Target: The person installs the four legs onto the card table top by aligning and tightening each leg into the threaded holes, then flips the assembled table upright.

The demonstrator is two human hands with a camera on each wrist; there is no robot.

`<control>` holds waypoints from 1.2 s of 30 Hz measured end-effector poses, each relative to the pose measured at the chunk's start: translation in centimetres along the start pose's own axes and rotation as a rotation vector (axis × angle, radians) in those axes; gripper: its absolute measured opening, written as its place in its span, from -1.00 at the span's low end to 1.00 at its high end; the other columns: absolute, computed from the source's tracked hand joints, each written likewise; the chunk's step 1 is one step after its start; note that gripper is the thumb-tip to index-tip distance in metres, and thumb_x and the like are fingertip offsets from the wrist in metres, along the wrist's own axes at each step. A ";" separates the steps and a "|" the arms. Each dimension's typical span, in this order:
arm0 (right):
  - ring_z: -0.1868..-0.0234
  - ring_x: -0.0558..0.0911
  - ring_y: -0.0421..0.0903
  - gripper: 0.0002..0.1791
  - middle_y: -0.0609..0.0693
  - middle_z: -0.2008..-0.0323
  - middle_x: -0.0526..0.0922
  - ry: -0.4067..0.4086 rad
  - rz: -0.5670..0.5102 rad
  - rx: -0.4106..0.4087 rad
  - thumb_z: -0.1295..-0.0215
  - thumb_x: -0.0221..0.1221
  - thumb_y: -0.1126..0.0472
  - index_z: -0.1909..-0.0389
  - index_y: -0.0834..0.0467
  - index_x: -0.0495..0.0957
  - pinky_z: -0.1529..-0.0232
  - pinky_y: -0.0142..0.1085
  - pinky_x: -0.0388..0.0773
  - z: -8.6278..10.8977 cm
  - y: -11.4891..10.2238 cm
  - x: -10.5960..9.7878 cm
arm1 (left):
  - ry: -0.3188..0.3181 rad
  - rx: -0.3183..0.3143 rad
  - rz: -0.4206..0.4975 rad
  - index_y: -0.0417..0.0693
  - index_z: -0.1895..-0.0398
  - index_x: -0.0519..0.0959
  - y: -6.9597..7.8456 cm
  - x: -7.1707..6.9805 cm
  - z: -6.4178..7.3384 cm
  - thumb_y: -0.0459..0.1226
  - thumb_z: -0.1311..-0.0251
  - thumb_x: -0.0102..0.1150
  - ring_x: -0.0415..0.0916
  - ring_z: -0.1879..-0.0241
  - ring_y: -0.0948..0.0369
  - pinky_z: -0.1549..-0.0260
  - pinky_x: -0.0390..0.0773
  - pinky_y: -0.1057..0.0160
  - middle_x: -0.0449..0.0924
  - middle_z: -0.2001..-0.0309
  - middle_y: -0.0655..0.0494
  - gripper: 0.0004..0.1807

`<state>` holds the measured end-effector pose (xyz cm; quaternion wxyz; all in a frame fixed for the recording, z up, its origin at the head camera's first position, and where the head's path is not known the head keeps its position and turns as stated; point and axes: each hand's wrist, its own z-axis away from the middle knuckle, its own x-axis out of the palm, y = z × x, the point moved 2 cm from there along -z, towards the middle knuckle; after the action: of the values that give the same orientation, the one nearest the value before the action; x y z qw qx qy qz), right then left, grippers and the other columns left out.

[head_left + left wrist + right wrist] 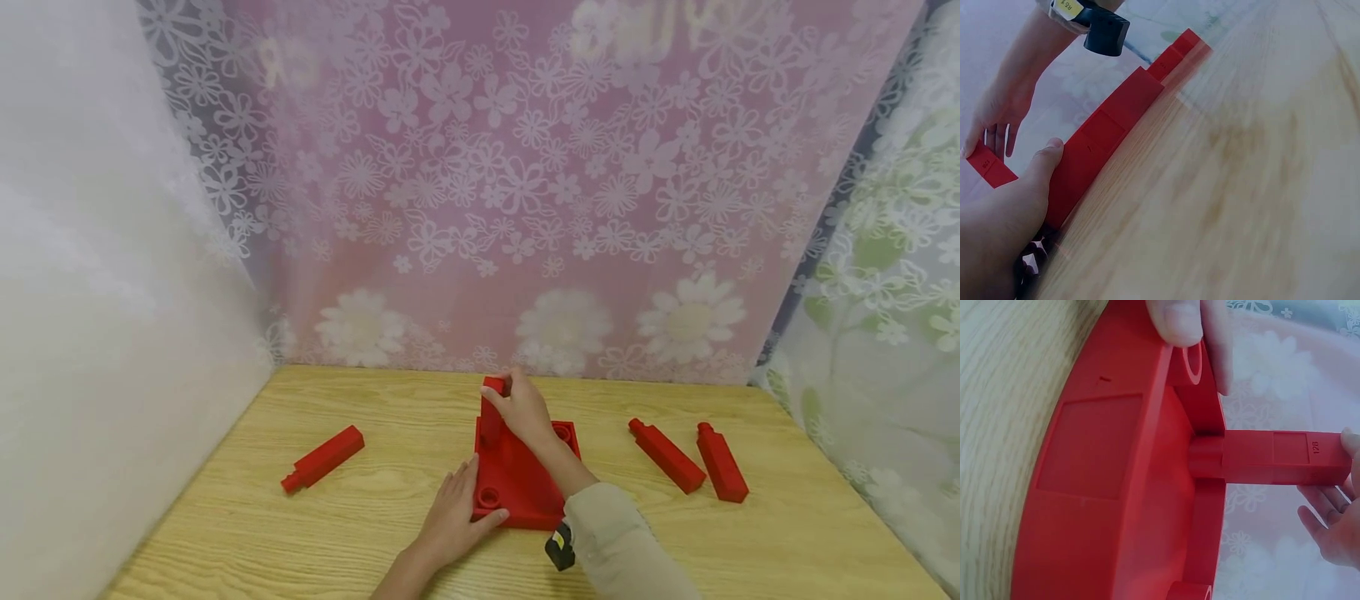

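Note:
A red square base (528, 522) with raised walls and round corner sockets lies on the wooden table, hollow side up. At its far left corner a red square post (491, 421) stands upright, its lower end at the corner socket (1205, 456). My right hand (525, 412) pinches the post's top between thumb and fingers. My left hand (450, 517) holds the base at its near left corner, thumb (1047, 159) on the front wall and fingers along the left side. The near left socket (489, 497) shows beside it.
One loose red post (326, 458) with a narrow peg end lies on the left of the table (225, 517). Two more red posts, one (667, 456) beside the other (722, 462), lie on the right. Flowered curtains (487, 183) hang behind and at the sides.

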<state>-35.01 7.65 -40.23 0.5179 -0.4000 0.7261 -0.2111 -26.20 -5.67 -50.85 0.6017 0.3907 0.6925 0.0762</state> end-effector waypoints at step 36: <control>-0.07 0.38 0.19 -0.39 0.25 -0.05 0.42 0.130 0.155 -0.002 -0.25 0.14 -0.04 -0.17 0.30 0.32 0.03 0.14 0.34 5.7 6.3 -13.6 | -0.044 -0.015 0.195 -0.02 -0.42 0.06 -2.1 -1.6 0.5 0.25 -0.03 0.10 0.12 -0.27 0.00 -0.13 0.23 -0.07 0.15 -0.32 0.00 -0.03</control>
<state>-30.10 22.86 -39.04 0.4843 -0.3286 0.7870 -0.1953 -26.78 -8.29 -50.93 0.6095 0.4533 0.6371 0.1310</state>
